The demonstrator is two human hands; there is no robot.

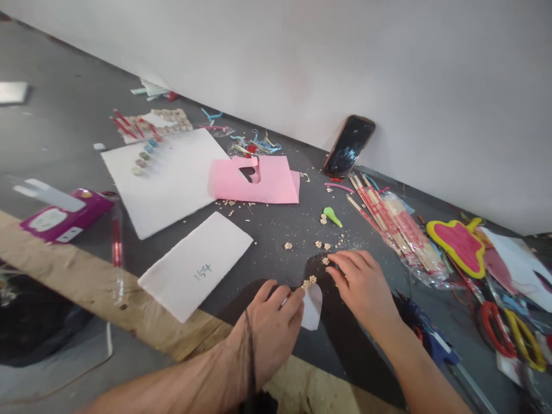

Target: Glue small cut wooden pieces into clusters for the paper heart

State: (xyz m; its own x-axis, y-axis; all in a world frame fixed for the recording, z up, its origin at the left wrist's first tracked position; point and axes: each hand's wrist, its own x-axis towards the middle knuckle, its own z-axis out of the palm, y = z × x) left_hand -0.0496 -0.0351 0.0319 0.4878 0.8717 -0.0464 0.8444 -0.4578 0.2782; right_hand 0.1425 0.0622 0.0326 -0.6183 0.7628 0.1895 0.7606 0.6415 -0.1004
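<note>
A small white paper piece (312,310) with a rounded end lies near the table's front edge. Small beige flower-shaped pieces (309,281) sit along its upper edge. My left hand (273,316) has its fingers bent down at the left side of this paper, holding it by the edge. To the right, my right hand (362,287) has thumb and forefinger around another beige flower-shaped piece (325,261). More of these loose pieces (288,246) lie just beyond the hands, close to a light green balloon-like piece (332,217).
Pink paper (271,184) with a cut-out, a white card (198,267) marked 154 and a large white sheet (172,172) lie left. A phone (349,146) leans on the wall. Wrapped sticks (397,224), scissors (495,328) and a glue gun (435,339) are right.
</note>
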